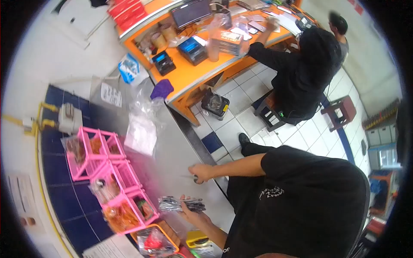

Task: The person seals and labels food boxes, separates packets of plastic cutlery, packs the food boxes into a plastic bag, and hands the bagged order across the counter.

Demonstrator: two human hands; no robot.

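Note:
My left hand is closed around a bundle of thin, shiny silver-and-black strips, held above the steel counter. What the strips are is too blurred to tell. A little farther along the counter, my right hand grips what looks like scissors, with a dark handle loop and a thin blade pointing away from me. The two hands are apart, and the blade does not touch the bundle.
Pink baskets of bagged items line the wall side. An orange basket and a yellow item lie near my left arm. White packets rest on the counter. A person in black sits at an orange desk.

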